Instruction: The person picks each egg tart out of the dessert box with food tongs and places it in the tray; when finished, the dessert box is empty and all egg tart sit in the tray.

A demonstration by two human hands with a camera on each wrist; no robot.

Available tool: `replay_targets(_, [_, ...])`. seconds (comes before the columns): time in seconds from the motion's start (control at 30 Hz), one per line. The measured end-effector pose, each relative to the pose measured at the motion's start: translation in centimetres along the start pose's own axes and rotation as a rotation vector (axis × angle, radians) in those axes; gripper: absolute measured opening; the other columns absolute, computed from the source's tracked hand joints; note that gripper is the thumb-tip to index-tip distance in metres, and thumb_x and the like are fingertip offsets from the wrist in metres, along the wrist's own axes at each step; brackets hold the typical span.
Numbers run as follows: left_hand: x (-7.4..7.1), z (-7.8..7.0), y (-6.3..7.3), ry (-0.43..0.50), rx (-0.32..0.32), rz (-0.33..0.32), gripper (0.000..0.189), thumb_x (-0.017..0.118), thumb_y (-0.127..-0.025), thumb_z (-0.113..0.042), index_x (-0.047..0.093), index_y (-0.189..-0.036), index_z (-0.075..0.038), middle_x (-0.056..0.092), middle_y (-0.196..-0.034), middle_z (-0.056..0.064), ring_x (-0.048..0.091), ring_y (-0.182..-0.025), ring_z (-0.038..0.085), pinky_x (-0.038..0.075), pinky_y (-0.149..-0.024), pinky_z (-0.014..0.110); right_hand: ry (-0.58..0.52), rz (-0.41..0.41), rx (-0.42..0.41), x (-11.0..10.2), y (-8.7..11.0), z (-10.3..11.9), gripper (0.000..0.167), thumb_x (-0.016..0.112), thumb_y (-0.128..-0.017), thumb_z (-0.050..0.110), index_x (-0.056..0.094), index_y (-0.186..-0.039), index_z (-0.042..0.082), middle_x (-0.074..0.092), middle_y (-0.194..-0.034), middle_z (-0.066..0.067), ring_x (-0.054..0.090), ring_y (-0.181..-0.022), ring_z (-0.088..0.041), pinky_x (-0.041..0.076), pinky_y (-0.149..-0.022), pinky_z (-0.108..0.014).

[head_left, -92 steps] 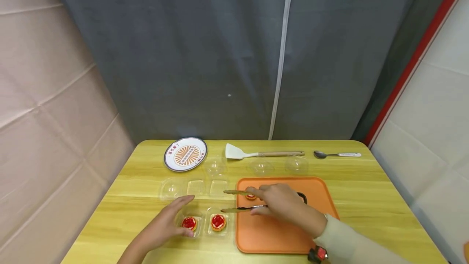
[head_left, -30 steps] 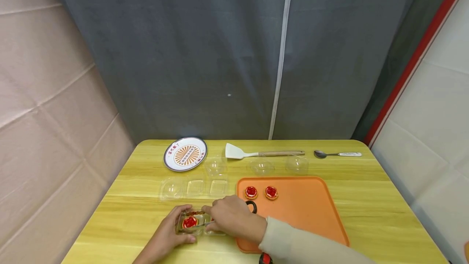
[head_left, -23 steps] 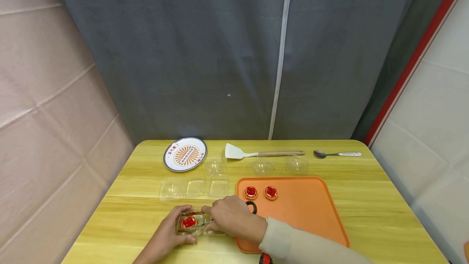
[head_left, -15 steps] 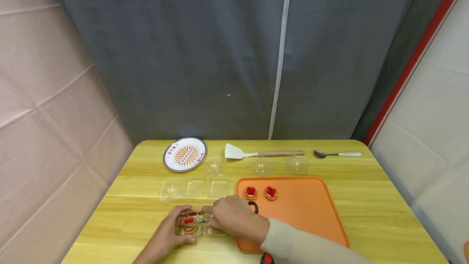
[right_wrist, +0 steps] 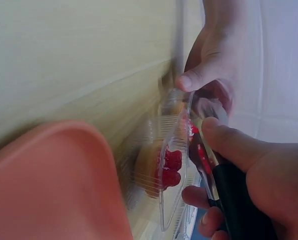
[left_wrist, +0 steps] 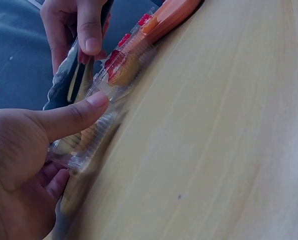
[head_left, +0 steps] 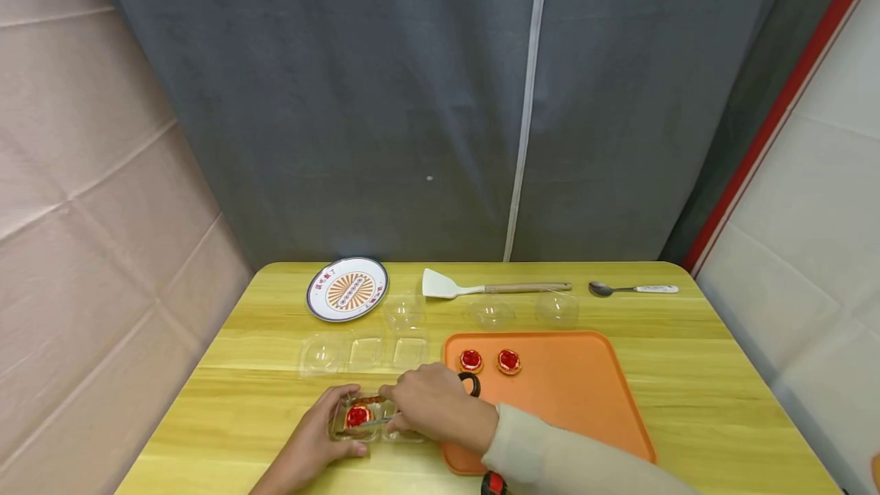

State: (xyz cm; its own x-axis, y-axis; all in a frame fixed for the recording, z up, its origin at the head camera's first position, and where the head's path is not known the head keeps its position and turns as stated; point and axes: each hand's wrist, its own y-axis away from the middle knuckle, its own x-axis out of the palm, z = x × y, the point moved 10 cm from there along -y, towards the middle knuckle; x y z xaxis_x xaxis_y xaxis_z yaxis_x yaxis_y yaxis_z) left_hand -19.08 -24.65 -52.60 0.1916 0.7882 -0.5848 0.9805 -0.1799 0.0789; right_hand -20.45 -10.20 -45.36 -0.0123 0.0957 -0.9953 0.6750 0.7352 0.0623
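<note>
My left hand (head_left: 312, 434) grips a small clear plastic box (left_wrist: 101, 127), thumb on its near side and fingers on the far side. Inside it sits a small round tart (head_left: 358, 416) with a red top and pale rim. Held in my right hand (head_left: 440, 407) are metal tongs with black handles (right_wrist: 239, 205), their arms reaching into this box around the tart. Right beside it, partly hidden under my right hand, stands a second clear box (head_left: 406, 436). Its red-topped tart (right_wrist: 170, 170) shows in the right wrist view.
An orange tray (head_left: 550, 418) to the right bears two more red-topped tarts, a left one (head_left: 470, 360) and a right one (head_left: 509, 361). Behind lie several clear lids (head_left: 367, 350), a patterned plate (head_left: 349, 289), a white spatula (head_left: 440, 284) and a spoon (head_left: 601, 289).
Since the earliest frame, my right hand has brought the tongs left from the tray to the box, and my left hand has taken hold of it. Lately the tart and tongs shift slightly inside.
</note>
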Motion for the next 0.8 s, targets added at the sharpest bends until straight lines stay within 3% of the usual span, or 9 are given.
replay_targets(0.27, [0.0,0.2,0.0,-0.013,-0.007,-0.016,0.091,0.097,-0.063,-0.037,0.055,-0.142,-0.017,0.06,-0.139,-0.002,0.055,-0.128,0.021,0.041,-0.113,0.037,0.094,-0.039,-0.031,-0.4,-0.2,0.7,0.041,0.062,-0.086,0.07,0.071,-0.115,0.042,0.064,-0.071,0.014,0.055,-0.055,-0.005,0.044,-0.044,-0.026])
replay_targets(0.43, [0.0,0.2,0.0,-0.02,0.002,-0.016,0.091,0.096,-0.064,-0.037,0.055,-0.142,-0.017,0.06,-0.139,-0.002,0.055,-0.127,0.02,0.043,-0.111,0.035,0.055,-0.064,-0.03,-0.5,0.0,0.5,0.036,0.063,-0.088,0.066,0.071,-0.113,0.042,0.063,-0.067,0.013,0.054,-0.054,-0.004,0.043,-0.044,-0.026])
replay_targets(0.67, [0.0,0.0,0.0,-0.008,0.017,-0.001,0.093,0.095,-0.065,-0.037,0.053,-0.144,-0.014,0.058,-0.14,0.001,0.057,-0.126,0.025,0.046,-0.111,0.042,-0.056,-0.035,0.019,-0.2,0.2,-0.7,0.041,0.061,-0.089,0.067,0.069,-0.123,0.045,0.067,-0.073,0.014,0.055,-0.057,-0.005,0.044,-0.045,-0.026])
replay_targets(0.8, [0.1,0.1,0.0,0.001,0.013,0.016,0.095,0.095,-0.066,-0.038,0.051,-0.146,-0.014,0.06,-0.135,0.001,0.06,-0.12,0.02,0.048,-0.107,0.036,-0.075,-0.08,0.005,-0.9,0.7,-1.1,0.037,0.063,-0.092,0.064,0.069,-0.122,0.044,0.063,-0.068,0.015,0.052,-0.054,-0.004,0.041,-0.044,-0.026])
